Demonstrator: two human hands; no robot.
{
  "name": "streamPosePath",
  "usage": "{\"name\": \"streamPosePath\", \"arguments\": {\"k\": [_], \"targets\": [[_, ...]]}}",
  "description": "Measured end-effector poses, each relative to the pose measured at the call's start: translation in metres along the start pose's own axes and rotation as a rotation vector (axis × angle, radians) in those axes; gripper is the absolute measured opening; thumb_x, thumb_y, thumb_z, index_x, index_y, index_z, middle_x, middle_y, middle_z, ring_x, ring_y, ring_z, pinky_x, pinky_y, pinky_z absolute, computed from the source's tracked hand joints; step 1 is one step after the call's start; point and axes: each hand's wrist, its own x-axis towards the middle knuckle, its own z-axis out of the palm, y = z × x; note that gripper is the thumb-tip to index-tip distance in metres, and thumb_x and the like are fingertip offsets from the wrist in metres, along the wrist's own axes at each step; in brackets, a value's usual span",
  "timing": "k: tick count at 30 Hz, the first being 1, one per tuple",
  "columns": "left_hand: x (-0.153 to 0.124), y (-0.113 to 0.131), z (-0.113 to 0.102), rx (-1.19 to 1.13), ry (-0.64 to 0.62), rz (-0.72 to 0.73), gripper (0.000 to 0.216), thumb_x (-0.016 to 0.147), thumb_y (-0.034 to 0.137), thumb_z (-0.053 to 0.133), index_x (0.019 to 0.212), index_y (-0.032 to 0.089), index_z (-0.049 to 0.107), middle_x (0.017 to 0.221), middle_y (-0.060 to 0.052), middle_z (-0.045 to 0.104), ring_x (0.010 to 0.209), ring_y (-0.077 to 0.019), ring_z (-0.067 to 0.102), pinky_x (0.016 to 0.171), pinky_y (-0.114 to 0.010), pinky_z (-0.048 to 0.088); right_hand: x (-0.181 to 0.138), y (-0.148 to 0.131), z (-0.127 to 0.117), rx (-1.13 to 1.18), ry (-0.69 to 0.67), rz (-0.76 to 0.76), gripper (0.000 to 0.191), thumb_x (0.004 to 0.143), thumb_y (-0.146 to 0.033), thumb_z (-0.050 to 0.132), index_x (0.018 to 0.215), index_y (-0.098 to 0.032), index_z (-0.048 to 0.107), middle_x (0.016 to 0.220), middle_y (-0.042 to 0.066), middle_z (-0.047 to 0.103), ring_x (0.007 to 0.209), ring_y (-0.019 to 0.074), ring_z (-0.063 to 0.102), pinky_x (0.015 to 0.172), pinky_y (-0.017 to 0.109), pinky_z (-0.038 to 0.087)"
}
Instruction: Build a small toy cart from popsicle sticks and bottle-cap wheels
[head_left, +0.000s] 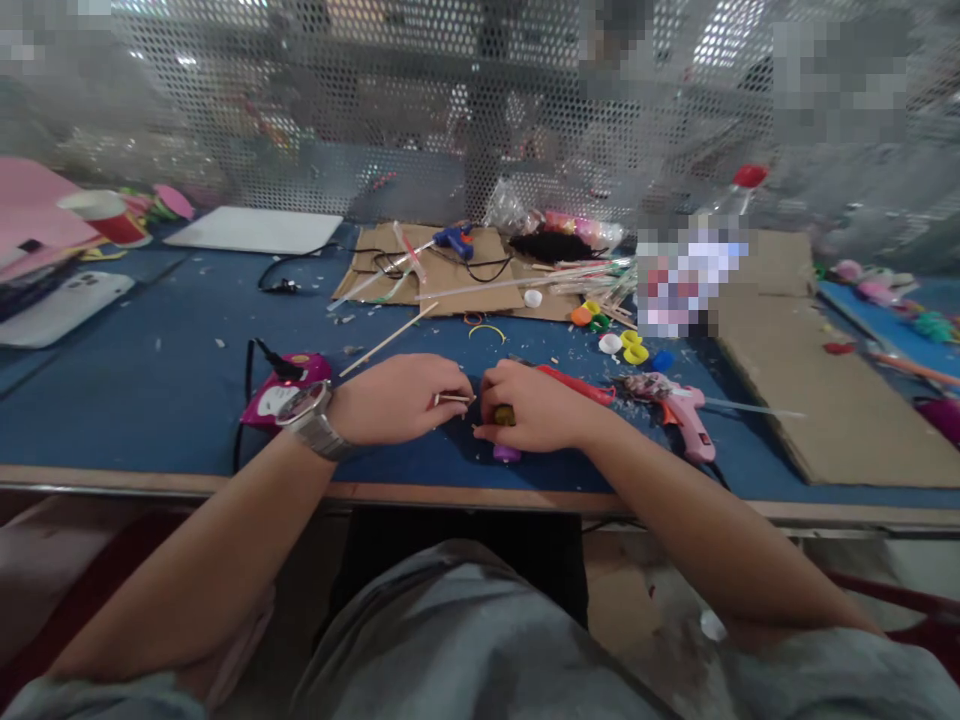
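My left hand (409, 400), with a watch (306, 408) at its wrist, is closed on a short, thin wooden stick (451, 398) that points toward my right hand. My right hand (536, 405) faces it a little way off, its fingers curled in a pinch. A small olive-yellow round piece (504, 414) shows between its thumb and fingers; whether it is gripped or lies beneath is unclear. Just below sits a purple bottle cap (507, 453) on the blue table (405, 465). Behind the right hand lies a red-handled tool (577, 385), partly covered.
A pink glue gun (690, 420) lies to the right, beside cardboard (832, 400). Loose bottle caps (634, 350) and wooden sticks are scattered behind. A blue glue gun (454, 240) rests on more cardboard (472, 275). On the left stands a magenta corded device (281, 392).
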Motion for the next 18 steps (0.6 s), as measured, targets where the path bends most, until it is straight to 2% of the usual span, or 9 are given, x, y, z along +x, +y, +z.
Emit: {"name": "streamPosePath", "arguments": {"k": [5,9,12,15,18], "targets": [[-0.006,0.007,0.010,-0.026,0.082,-0.040,0.019,0.107,0.025,0.061,0.107,0.019,0.079,0.102,-0.006,0.079,0.098,-0.0241,0.073,0.089,-0.034,0.051,-0.001,0.003,0.000,0.024,-0.023,0.038,0.018,0.091,-0.033,0.089,0.084,-0.018,0.081,0.099,0.009,0.072,0.098,0.0262,0.061,0.089,0.040,0.047],[-0.011,0.006,0.019,-0.050,0.174,-0.053,0.021,0.108,0.026,0.059,0.108,0.018,0.078,0.105,-0.007,0.079,0.099,-0.0236,0.073,0.091,-0.035,0.053,-0.002,0.005,-0.001,0.056,-0.029,0.016,0.013,0.090,-0.027,0.089,0.085,-0.019,0.080,0.100,0.007,0.073,0.098,0.0243,0.063,0.093,0.039,0.048],[-0.011,0.000,0.024,-0.065,0.232,-0.039,0.021,0.107,0.028,0.060,0.106,0.019,0.078,0.101,-0.006,0.078,0.092,-0.0213,0.074,0.086,-0.033,0.055,-0.003,0.005,-0.002,0.078,-0.018,-0.008,0.011,0.090,-0.023,0.088,0.096,-0.020,0.080,0.102,0.006,0.075,0.099,0.0231,0.066,0.097,0.039,0.049],[-0.009,-0.005,0.027,-0.056,0.291,-0.015,0.019,0.106,0.027,0.061,0.103,0.020,0.078,0.097,-0.006,0.078,0.088,-0.0205,0.073,0.083,-0.032,0.054,-0.004,0.005,-0.002,0.082,-0.006,-0.023,0.025,0.090,-0.024,0.088,0.113,-0.020,0.080,0.107,0.007,0.077,0.099,0.0235,0.068,0.098,0.041,0.051],[-0.007,-0.005,0.032,-0.040,0.350,0.009,0.017,0.104,0.025,0.061,0.102,0.019,0.077,0.096,-0.006,0.077,0.088,-0.0207,0.072,0.082,-0.032,0.054,-0.004,0.007,0.000,0.076,-0.011,-0.040,0.024,0.091,-0.026,0.087,0.114,-0.021,0.082,0.112,0.009,0.078,0.104,0.0252,0.069,0.099,0.042,0.052]]}}
